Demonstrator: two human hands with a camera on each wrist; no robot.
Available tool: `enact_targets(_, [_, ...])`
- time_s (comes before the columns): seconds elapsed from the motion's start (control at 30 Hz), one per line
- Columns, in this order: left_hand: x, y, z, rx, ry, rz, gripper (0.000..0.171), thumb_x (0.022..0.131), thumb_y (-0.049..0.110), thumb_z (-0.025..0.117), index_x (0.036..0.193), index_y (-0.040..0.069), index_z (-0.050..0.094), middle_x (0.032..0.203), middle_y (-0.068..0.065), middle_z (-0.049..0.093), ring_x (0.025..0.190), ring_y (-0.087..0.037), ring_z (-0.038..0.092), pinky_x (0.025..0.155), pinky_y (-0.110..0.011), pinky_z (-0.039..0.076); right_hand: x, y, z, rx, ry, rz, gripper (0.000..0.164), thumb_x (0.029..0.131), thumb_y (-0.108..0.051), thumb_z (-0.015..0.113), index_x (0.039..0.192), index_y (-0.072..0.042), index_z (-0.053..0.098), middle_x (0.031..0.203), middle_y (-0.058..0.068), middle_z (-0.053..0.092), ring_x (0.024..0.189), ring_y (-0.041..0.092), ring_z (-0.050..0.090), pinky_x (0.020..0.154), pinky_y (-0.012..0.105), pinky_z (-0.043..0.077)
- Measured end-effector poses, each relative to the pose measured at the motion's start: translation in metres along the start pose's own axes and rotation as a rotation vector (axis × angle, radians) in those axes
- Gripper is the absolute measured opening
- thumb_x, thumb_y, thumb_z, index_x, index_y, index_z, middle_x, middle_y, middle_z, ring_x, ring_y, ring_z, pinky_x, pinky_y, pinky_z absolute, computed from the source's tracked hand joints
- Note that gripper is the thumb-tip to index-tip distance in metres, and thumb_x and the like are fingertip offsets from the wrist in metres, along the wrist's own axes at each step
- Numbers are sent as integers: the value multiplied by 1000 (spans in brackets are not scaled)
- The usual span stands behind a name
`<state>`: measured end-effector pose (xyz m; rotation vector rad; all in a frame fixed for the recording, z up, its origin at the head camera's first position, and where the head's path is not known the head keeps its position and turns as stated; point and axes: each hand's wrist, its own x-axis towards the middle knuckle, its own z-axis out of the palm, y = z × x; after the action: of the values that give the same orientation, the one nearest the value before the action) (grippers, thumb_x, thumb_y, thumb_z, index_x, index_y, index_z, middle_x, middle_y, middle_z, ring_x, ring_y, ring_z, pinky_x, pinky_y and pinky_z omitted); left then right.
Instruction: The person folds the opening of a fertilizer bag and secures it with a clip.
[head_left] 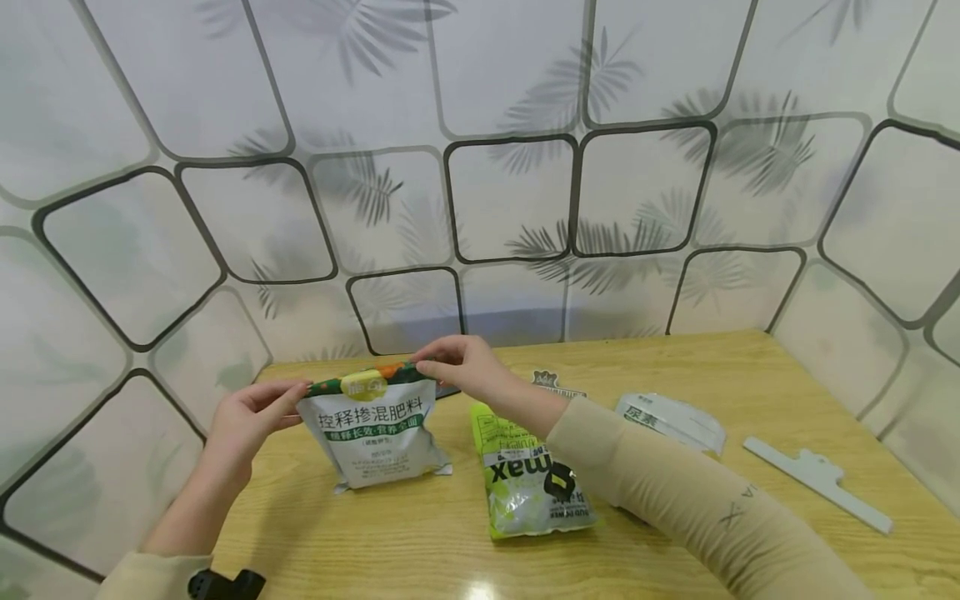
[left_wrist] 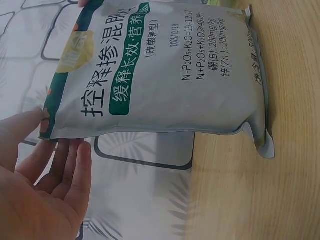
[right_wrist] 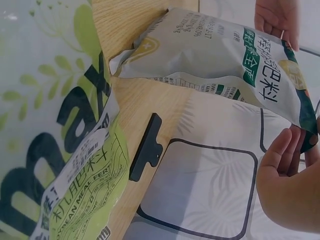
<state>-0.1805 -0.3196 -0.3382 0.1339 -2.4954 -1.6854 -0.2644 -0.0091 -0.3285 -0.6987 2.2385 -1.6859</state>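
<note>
Together, the left hand (head_left: 247, 417) and right hand (head_left: 461, 367) pinched the top corners of the grey fertiliser bag (head_left: 378, 442) — it stood upright on the wooden table (head_left: 375, 542), left of a lime-green pouch (head_left: 528, 479).

Bare left hand (head_left: 243, 421) and right hand (head_left: 465, 367); beige long sleeves (head_left: 675, 483), dark stitched marks on right forearm, black strap at left cuff.

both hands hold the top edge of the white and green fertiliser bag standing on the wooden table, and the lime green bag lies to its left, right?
Not quite. The lime green bag lies to the right of the white and green fertiliser bag, as the head view shows. The rest holds: left hand and right hand hold its top edge on the wooden table.
</note>
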Motion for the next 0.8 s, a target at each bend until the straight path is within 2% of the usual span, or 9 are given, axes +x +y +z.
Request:
enact_targets(0.17, [1,-2,1,3,-7,-15,19,104,27,72,121,23,79,97,30,68,90,6,68,82,-16,61,0,3,-1,-1,-7,8,25,105,-18,70,129,-12,77,101,5,73,86,12,67,80,30,63])
enact_targets(0.37, [1,-4,2,24,-12,-28,26,103,22,74,127,12,77,95,28,67,88,6,67,81,-16,61,0,5,-1,-4,-13,12,26,104,-19,72,128,-12,77,103,4,74,86,12,67,79,30,63])
enact_targets(0.47, [2,-4,2,26,-10,-28,25,103,19,73,126,9,76,93,29,67,87,6,67,80,-16,61,0,5,-1,3,-12,14,27,103,-19,74,128,-12,77,98,3,71,85,13,66,78,30,62])
enact_targets(0.6, [2,-5,2,28,-9,-36,21,104,19,72,123,12,77,92,30,66,86,6,67,81,-15,61,0,5,-2,-4,-10,8,27,102,-18,74,128,-12,77,87,-3,65,80,12,59,72,26,55])
enact_targets(0.8, [2,-6,3,35,-4,-48,13,104,22,72,115,19,79,94,32,65,87,6,67,83,-14,59,0,6,-3,-15,-2,0,26,102,-17,74,127,-11,77,77,-4,57,72,15,48,65,26,43])
